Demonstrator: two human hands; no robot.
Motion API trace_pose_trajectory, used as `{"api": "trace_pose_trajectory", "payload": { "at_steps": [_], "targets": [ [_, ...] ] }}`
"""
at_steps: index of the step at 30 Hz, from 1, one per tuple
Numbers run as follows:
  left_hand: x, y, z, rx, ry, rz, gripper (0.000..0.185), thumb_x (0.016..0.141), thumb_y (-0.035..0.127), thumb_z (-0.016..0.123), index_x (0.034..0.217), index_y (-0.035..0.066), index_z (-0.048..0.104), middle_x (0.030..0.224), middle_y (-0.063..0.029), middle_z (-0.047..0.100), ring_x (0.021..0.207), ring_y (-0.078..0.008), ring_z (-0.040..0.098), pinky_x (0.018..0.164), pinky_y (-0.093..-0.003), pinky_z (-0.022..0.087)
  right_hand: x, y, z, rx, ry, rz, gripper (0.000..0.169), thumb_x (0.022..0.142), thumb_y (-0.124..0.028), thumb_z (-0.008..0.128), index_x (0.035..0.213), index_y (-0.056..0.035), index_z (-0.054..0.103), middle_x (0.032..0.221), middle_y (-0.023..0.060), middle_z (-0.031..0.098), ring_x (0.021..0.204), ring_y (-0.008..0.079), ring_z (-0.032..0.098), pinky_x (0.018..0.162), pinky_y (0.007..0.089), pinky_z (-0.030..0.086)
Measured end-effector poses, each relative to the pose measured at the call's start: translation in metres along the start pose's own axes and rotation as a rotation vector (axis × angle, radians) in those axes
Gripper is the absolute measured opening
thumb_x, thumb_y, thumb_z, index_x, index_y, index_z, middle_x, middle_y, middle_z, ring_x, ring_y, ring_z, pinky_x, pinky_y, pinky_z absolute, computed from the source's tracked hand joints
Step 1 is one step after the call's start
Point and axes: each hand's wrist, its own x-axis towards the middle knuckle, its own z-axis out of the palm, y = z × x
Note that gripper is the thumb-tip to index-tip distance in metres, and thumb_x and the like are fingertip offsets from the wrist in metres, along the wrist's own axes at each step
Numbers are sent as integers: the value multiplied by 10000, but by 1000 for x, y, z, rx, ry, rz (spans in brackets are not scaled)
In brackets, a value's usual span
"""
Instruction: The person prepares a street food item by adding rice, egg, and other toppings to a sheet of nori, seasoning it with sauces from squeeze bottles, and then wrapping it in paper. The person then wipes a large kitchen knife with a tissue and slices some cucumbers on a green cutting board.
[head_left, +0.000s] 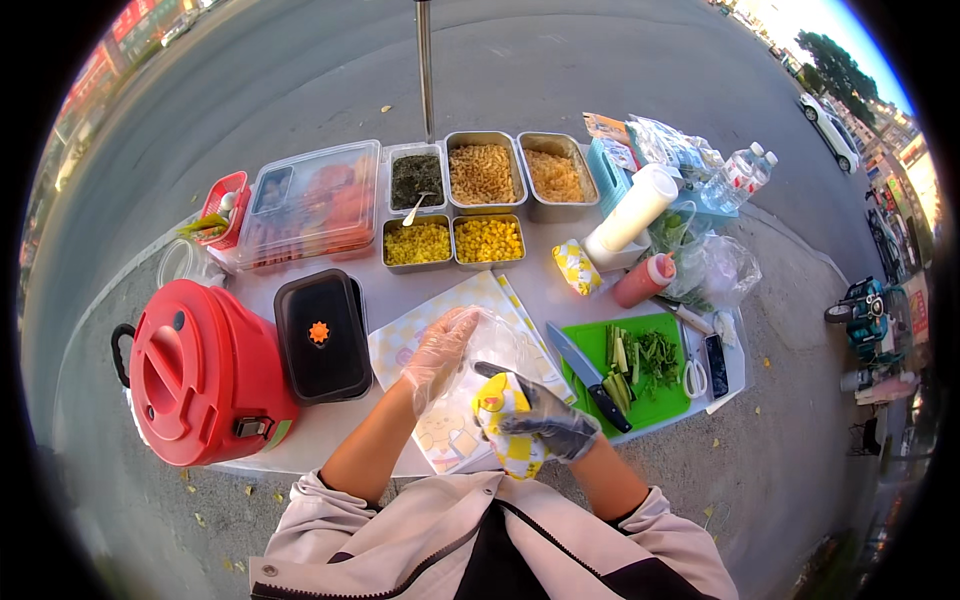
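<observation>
My left hand (442, 349), in a clear plastic glove, holds a transparent plastic bag (499, 337) by its edge. In a dark glove, my right hand (551, 420) grips a yellow-and-white paper-wrapped item (510, 427) below the bag's mouth; what is inside the wrapper is hidden. Both hands are over patterned wrapping paper (409, 322) on the table. To the right, a kitchen knife (581, 360) lies across the left edge of a green cutting board (664, 405), beside cut cucumber sticks (619, 360) and leafy greens (658, 358). Another wrapped item (576, 267) rests behind the paper.
At left stand a red insulated barrel (202, 375) and a black lidded container (321, 330). Metal trays of corn (489, 240) and shredded topping (481, 172) sit at the back. Sauce bottles (641, 279), scissors (694, 375) and a phone (716, 366) are at right.
</observation>
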Motion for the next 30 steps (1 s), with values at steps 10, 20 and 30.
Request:
{"api": "trace_pose_trajectory", "payload": {
  "at_steps": [10,20,30],
  "targets": [
    [-76,-112,-10,166,-7,294,394,975,266,444,1309,60,467,773,40,479,699,-59,423,671,-206,386,169,119,-103,435,708,-361,560,856,-391,598,1245,-15,452,1240,114,510,1107,246,516,864,360,455],
    [-85,-43,-40,-322,301,240,367,910,231,543,1199,4,547,778,-1,506,767,-101,481,766,-290,446,45,-43,-26,-424,347,61,309,849,-237,633,1014,24,624,859,77,660,715,202,630,635,273,488],
    [-82,-12,-14,-303,338,262,305,913,188,544,1145,-6,590,734,10,506,726,-88,480,742,-268,441,146,-62,-228,-1765,949,-150,541,741,-465,639,1072,-43,563,973,221,610,929,359,583,791,437,466]
  ]
}}
